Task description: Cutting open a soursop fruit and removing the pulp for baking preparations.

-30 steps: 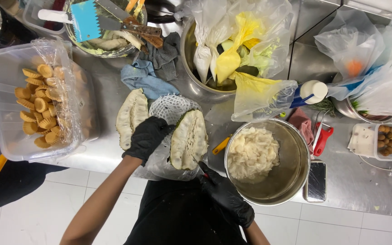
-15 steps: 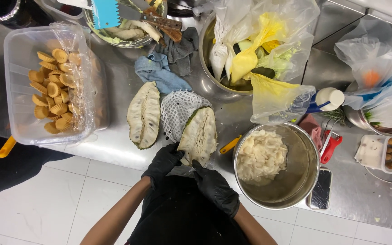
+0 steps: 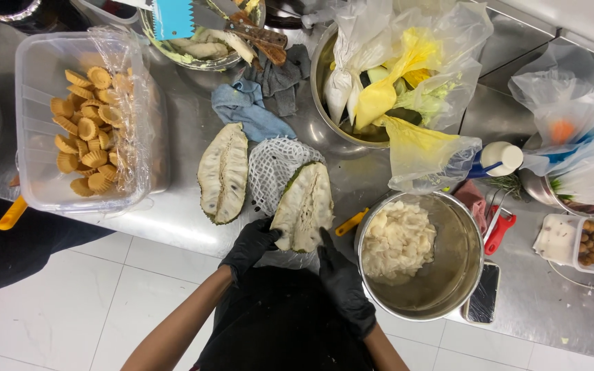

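Steel bench [image 3: 187, 227] under everything. Clear plastic tub of ridged tan pastry shells [image 3: 80, 124] far beyond left hand [image 3: 252, 244]. Steel bowl of white pulp [image 3: 417, 254] just beside right hand [image 3: 342, 282], handy for scooping. Green-skinned, white-fleshed fruit half [image 3: 304, 206] gripped by both black-gloved hands at bench edge, flesh up. Crumpled clear and yellow bags [image 3: 407, 75] beyond.
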